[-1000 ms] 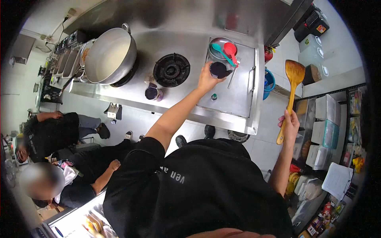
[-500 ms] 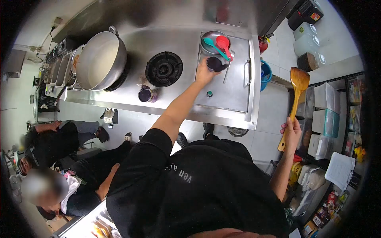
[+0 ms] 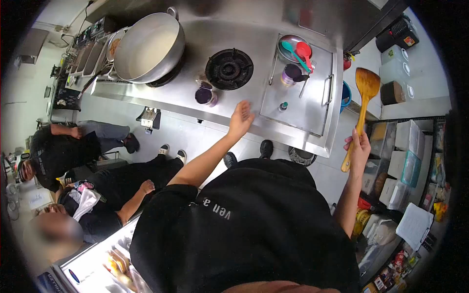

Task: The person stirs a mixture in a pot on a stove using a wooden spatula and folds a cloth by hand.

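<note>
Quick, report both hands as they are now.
Left hand: open, nothing visible in it.
Right hand: closed around the handle of the wooden spatula.

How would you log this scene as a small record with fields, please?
left hand: empty, fingers spread, left hand near the counter's front edge
right hand: right hand with its grip on a wooden spatula, blade pointing away from the body
cookware: large pot, left of the black burner
containers: open purple can near a metal bowl; another can near the burner
utensils: teal spoon and red spoon at the bowl
</note>
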Demonstrator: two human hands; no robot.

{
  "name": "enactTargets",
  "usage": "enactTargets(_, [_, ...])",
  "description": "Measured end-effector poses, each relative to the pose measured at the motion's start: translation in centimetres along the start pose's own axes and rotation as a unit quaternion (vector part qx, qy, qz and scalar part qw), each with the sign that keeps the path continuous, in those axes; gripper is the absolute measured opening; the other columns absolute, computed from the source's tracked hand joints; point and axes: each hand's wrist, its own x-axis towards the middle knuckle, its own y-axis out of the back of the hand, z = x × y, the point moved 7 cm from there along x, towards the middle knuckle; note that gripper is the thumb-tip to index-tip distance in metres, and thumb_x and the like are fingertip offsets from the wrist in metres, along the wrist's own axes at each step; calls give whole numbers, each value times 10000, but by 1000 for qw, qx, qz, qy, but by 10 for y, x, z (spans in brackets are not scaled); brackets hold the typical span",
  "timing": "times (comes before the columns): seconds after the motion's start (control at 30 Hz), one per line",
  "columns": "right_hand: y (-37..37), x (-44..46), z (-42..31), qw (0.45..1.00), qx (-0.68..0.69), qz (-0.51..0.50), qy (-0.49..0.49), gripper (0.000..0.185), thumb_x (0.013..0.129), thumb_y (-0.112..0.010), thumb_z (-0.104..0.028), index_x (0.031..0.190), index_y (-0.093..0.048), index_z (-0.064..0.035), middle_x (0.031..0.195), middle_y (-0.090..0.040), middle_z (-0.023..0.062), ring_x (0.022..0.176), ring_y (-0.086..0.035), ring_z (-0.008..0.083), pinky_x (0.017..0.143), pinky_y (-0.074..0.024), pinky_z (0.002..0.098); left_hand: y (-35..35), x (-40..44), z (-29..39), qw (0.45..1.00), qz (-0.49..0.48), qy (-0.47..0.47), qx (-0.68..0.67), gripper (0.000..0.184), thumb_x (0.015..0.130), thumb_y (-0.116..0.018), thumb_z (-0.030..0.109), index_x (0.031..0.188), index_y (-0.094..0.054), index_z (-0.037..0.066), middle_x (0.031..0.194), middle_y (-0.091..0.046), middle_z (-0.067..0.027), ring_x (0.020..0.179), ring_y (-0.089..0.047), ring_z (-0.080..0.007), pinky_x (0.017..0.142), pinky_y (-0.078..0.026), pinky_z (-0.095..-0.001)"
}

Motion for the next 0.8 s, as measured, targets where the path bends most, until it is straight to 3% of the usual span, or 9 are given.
enactTargets(0.17, [-40,-6,-27,999,-3,-22,25,216,922,-591,-221,1008,-582,-23,649,-578,25,470,-508,66,442,-391,184,18,-29,-6,1000,-11,10,14,567,788,-665,14,1279,-381,26,1204,-531,-136,1076,-544,-205,884,-485,-316])
enactTargets(0.23, [-52,-10,-35,998,12,-34,45,213,926,-584,-214,1007,-581,-18,650,-582,25,470,-509,66,443,-396,184,2,-19,-5,996,-75,-5,42,561,779,-675,19,1266,-397,28,1230,-524,-129,1046,-562,-200,862,-499,-323])
enactTargets(0.27, [-55,-10,-35,998,6,-49,47,293,915,-597,-232,1100,-576,-6,650,-593,47,491,-522,78,474,-430,204,-6,-11,-4,996,-75,-8,38,561,779,-675,19,1266,-397,28,1230,-524,-129,1046,-562,-200,862,-499,-323])
enactTargets(0.37, [-57,-21,-37,998,-3,-40,41,283,915,-597,-210,1109,-574,-5,647,-593,48,491,-524,81,474,-432,205,-47,12,18,990,-115,-53,64,576,726,-693,16,1243,-438,3,1202,-555,-141,972,-611,-260,827,-523,-346])
enactTargets(0.43, [-47,-31,-40,998,-6,-42,48,288,915,-597,-192,1124,-567,3,645,-589,49,495,-522,84,472,-427,206,-73,27,29,980,-115,-62,147,561,699,-691,11,1218,-479,4,1177,-574,-147,981,-609,-290,827,-517,-354])
enactTargets(0.63, [15,-56,-27,998,-35,51,31,290,917,-592,-179,1134,-554,9,649,-576,42,504,-515,87,465,-417,216,-144,59,12,979,-122,-65,150,385,689,-678,16,1064,-593,0,1015,-596,-180,922,-593,-337,830,-484,-394])
enactTargets(0.67, [26,-59,-22,996,-39,67,33,275,918,-590,-179,1123,-557,1,649,-573,40,509,-517,84,463,-418,216,-155,61,12,977,-113,-109,146,359,702,-672,20,1053,-595,7,973,-592,-180,876,-596,-339,815,-484,-404])
enactTargets(0.77, [45,-64,-9,995,-17,91,22,255,919,-589,-181,1104,-565,-7,651,-572,38,512,-519,79,463,-418,210,-180,62,21,973,-123,-147,128,340,715,-664,19,1049,-601,7,969,-596,-186,866,-600,-344,797,-492,-402])
enactTargets(0.8, [48,-64,-7,995,-18,94,19,255,919,-589,-181,1104,-565,-7,651,-572,38,512,-519,79,463,-418,210,-191,64,20,965,-169,-155,132,450,732,-670,42,1161,-539,5,1067,-569,-204,875,-609,-335,792,-504,-391])
